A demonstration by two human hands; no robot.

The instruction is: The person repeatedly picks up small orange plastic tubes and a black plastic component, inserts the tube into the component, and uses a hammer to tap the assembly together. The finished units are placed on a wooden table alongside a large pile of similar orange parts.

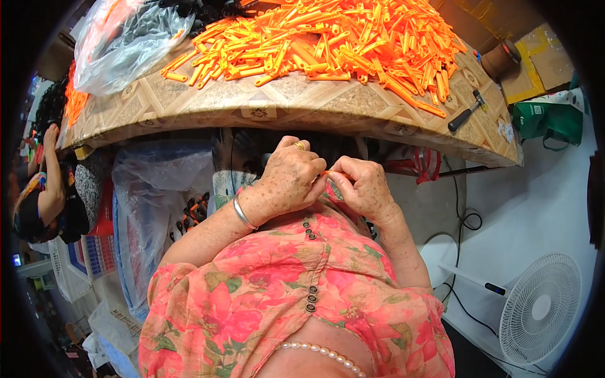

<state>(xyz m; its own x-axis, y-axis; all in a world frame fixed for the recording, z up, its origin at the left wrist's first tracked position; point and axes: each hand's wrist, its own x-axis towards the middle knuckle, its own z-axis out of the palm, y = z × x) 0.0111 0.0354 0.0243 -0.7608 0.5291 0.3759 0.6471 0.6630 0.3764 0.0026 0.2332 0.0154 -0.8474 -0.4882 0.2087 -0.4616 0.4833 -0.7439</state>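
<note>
Close together in front of my body, just off the table's near edge, are my left hand (pixel 291 174) and my right hand (pixel 365 186). Both are closed, fingertips meeting around a small orange piece (pixel 326 172). Only a sliver of it shows between the fingers, so its full shape is hidden. Beyond them, a big heap of slim orange plastic parts (pixel 328 47) covers the far part of the patterned table (pixel 252 104). These parts are long, with holes at their ends.
A black-handled hammer (pixel 465 114) lies at the table's right. Plastic bags (pixel 135 47) and black parts sit at the far left. Another person's arm (pixel 51 183) reaches to the table's left edge. A white fan (pixel 541 307) stands at lower right; a plastic-lined bin (pixel 161 170) is at left.
</note>
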